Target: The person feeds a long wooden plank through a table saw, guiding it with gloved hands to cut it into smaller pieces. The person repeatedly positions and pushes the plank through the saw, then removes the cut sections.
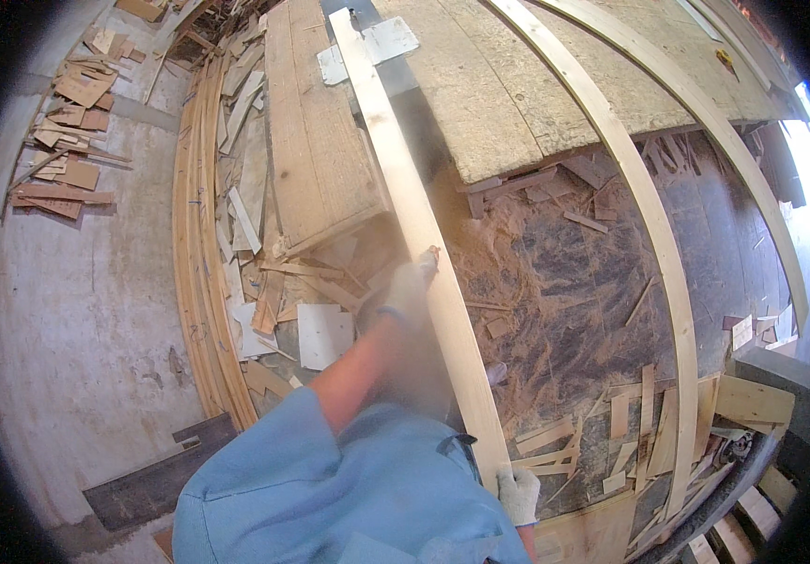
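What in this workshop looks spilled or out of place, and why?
Sawdust lies spread unevenly over the dark floor to the right of the held long board, looking spilled rather than gathered. Offcuts lie at mixed angles in the lower right, which looks untidy.

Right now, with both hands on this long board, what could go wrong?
The long board could twist or swing, since its far end reaches well past the left hand and the right hand is near the other end. Loose sawdust might make footing slippery, and scattered offcuts could trip someone.
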{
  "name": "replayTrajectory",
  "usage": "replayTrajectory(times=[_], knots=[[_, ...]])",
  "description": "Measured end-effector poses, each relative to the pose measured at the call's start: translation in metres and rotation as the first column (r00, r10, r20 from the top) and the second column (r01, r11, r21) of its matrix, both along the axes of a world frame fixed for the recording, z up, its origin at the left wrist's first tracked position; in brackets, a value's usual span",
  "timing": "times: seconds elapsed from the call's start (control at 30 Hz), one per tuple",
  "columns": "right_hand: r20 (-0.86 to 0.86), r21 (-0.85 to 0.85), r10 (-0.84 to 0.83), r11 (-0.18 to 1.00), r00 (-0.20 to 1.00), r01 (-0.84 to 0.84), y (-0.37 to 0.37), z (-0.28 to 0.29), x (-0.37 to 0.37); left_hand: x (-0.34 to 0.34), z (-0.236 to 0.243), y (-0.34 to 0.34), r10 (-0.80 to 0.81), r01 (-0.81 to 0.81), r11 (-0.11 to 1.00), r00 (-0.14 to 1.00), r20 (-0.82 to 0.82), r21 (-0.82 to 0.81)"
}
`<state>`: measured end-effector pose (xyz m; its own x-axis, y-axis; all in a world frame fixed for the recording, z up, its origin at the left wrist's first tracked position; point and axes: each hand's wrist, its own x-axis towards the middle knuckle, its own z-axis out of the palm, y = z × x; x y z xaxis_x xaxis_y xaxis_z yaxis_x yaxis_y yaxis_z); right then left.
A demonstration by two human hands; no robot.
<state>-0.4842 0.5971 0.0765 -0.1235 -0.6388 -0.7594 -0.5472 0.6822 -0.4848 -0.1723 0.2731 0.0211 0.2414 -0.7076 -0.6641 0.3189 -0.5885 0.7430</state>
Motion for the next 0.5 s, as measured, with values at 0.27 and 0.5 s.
replayTrajectory(times=[0.27, 0.5], knots=[[0.063, -0.049, -0.029, 0.998, 0.998, 0.032, -0.014, -0.005, 0.013, 0.009, -0.001, -0.021, 0.011, -0.017, 0.998, 0.994, 0.109, 0.055], [0.019, -0.082, -0.004, 0.997, 1.0, 0.005, -0.029, -0.028, 0.025, 0.034, -0.016, -0.047, -0.063, 0.068, 0.982, 0.998, 0.031, -0.174]])
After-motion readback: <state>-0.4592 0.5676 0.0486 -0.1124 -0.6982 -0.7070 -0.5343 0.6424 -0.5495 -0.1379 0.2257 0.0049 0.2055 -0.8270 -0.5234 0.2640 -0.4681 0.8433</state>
